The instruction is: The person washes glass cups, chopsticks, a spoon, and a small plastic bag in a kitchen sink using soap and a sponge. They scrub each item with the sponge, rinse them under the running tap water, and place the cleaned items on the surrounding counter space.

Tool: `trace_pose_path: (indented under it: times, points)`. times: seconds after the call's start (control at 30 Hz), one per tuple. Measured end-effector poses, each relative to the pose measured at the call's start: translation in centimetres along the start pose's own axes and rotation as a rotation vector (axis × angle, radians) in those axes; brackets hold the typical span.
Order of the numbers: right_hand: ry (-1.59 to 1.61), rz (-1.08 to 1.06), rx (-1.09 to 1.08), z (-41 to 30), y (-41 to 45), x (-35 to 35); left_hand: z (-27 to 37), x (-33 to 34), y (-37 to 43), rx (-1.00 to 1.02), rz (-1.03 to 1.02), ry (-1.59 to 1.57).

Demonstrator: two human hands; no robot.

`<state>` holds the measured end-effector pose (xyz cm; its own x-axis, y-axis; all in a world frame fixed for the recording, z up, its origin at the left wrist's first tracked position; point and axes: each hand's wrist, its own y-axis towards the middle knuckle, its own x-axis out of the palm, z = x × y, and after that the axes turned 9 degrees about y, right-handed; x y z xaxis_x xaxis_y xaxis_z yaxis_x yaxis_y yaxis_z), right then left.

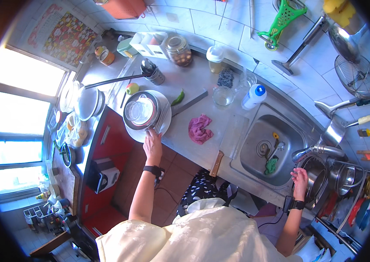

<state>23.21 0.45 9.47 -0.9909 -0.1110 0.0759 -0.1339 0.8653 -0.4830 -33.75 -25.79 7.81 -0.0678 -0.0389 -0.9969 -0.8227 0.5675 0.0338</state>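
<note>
My left hand (153,144) touches the near rim of a stack of bowls and a white plate (166,126) at the counter's edge, beside several chopsticks (162,115) lying on it. A clear glass bowl (136,110) sits on top of the stack. My right hand (299,178) is raised between the sink (260,163) and a metal pot (316,177), its fingers apart and holding nothing. In the sink lie a spoon and a green cloth (271,165). A purple cloth (200,129) and a cleaver with a wooden handle (217,163) rest on the steel counter.
Behind the cloth stand a glass bowl (223,96), a white bottle with a blue cap (253,97) and a steel wool pad (225,78). A green pepper (178,97), an apple (132,88) and a utensil holder (155,76) are near the stack. The faucet (319,151) juts toward the sink.
</note>
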Motion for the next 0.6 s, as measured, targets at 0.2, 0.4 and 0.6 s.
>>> trace_pose_path:
  times: [0.2, 0.4, 0.6]
  points:
    - [-0.001, -0.025, 0.024, -0.1, -0.5, 0.3, -1.5, 0.9, 0.0, 0.042, 0.099, 0.181]
    - [-0.012, -0.016, 0.020, -0.6, -1.6, 0.1, -1.1, -0.4, -0.3, -0.046, 0.075, 0.190]
    - [-0.083, -0.049, 0.067, -1.4, -2.3, 4.0, -0.7, -2.6, -1.4, -0.187, 0.108, 0.168]
